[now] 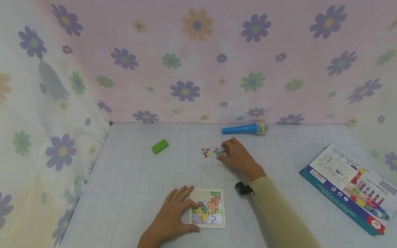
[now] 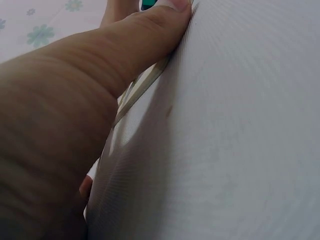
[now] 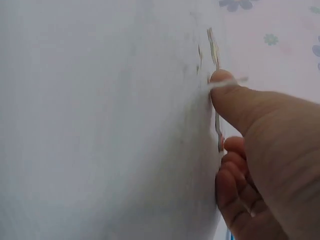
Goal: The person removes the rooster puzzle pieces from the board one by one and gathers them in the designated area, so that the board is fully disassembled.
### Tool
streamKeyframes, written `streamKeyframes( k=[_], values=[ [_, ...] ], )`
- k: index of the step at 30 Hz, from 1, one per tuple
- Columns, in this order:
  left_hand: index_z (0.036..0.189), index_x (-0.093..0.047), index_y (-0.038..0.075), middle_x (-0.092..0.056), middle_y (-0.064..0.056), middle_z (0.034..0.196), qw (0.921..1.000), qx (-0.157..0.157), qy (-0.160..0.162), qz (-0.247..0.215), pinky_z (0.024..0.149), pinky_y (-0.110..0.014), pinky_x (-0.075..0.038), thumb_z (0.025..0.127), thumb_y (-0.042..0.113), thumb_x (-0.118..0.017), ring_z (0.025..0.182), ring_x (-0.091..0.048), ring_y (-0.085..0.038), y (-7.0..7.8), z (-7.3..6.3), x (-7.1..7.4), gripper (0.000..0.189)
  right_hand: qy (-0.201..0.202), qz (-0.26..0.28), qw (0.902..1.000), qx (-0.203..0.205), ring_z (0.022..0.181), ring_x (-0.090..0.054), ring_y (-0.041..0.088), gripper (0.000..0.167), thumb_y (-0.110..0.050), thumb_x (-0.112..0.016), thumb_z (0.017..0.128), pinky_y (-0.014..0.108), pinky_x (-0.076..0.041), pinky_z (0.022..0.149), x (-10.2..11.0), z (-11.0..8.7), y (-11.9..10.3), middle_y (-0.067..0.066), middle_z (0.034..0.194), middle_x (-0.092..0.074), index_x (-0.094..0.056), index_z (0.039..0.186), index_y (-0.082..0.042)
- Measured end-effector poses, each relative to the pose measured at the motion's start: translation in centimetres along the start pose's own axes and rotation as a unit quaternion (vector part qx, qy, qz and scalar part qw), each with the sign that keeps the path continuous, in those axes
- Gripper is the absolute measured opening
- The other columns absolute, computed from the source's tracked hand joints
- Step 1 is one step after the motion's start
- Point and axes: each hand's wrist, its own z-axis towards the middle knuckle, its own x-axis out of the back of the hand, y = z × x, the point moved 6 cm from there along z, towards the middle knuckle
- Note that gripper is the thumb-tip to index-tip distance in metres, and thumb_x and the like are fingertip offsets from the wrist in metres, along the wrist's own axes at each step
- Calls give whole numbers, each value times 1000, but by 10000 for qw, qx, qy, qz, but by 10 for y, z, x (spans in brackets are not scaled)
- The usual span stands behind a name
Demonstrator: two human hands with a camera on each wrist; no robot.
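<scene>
A small jigsaw puzzle in a pale frame [image 1: 214, 225] lies on the table, with many pieces fitted and a bare patch at its upper left. My left hand [image 1: 169, 214] rests at its left side, fingers spread and index fingertip over the pieces. In the left wrist view the thumb [image 2: 155, 30] lies along the frame's edge [image 2: 142, 90]. Farther back, my right hand [image 1: 240, 159] pinches a loose puzzle piece [image 1: 218, 151] between thumb and fingers, low at the tabletop. Another loose piece [image 1: 206, 152] lies just left of it.
A blue toy microphone [image 1: 240, 129] lies behind the right hand. The green block [image 1: 160, 146] is at the back left. On the right rests a printed box [image 1: 352, 189]. Flowered cloth [image 1: 199, 60] hangs around the table's back and sides.
</scene>
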Motion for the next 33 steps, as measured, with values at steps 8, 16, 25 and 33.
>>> streamKeyframes(
  k=[8,16,25,33],
  values=[
    [121,-66,33,-36,-1,166,9999,-93,76,124,130,-53,-19,72,64,-82,156,-30,-28,1,7,4,61,373,-181,9989,-197,98,-54,28,46,-33,-75,94,44,-52,90,2,8,-4,16,109,-58,-62,119,3],
    [120,-66,34,-37,-1,166,10000,18,-5,43,130,-54,-18,71,64,-83,156,-30,-29,-1,4,2,59,427,-273,9985,-206,99,-55,31,34,-25,-68,97,45,-52,87,-2,6,-11,17,109,-61,-64,117,2],
    [119,-67,34,-37,-1,166,10000,-57,44,29,130,-54,-20,71,67,-81,155,-31,-28,1,1,1,60,442,-470,9963,-574,98,-56,31,37,-33,-69,96,45,-53,83,-7,5,-15,15,108,-61,-65,115,-1],
    [118,-66,35,-37,0,166,10000,0,29,-28,131,-54,-18,71,68,-80,156,-30,-29,-1,1,0,59,328,-348,9987,-172,117,-58,38,36,-3,-58,90,56,-53,97,-7,9,-15,17,127,-64,-64,125,-3]
  ],
)
